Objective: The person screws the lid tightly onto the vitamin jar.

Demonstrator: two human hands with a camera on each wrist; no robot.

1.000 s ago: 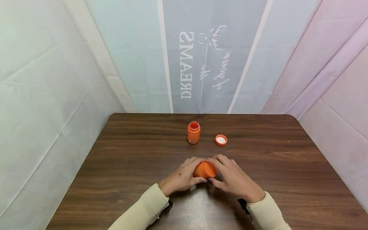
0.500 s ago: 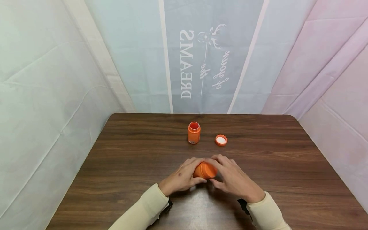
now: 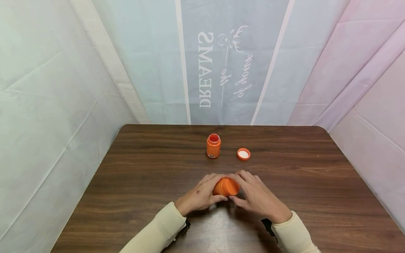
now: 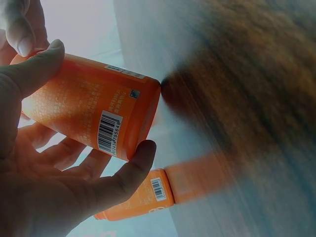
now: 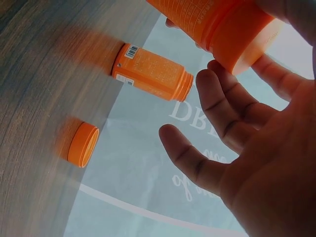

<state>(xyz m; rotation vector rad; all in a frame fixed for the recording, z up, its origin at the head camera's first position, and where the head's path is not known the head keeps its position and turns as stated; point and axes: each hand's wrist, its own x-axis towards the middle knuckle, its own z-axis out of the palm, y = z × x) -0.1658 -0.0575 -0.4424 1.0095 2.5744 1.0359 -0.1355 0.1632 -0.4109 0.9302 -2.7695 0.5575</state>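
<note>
The left hand (image 3: 201, 192) is grasping an orange bottle (image 4: 94, 103), thumb lying along one side and fingers curling beneath, and over comes the right hand (image 3: 258, 197), whose thumb and fingertip are pinching the orange cap (image 5: 247, 39) that is sitting on that bottle's neck! Its other fingers are spreading away from the cap, reaching out curved in the right wrist view. The bottle is leaning over between both hands, near the front of the brown wooden table (image 3: 152, 168), its cap pointing to the right, and down at the base one corner is meeting its own reflection on the shiny tabletop. A barcode (image 4: 109, 132) is showing near that base. Further back, a second orange bottle (image 3: 213, 149) is standing upright, mouth gaping, and just to its right a loose orange lid (image 3: 243, 154) is lying with its white inside facing up. Pale sleeves (image 3: 167, 223) are covering both forearms, and beyond the table's far edge a pale blue cloth (image 3: 221, 70) is hanging, displaying white lettering, DREAMS among it
</note>
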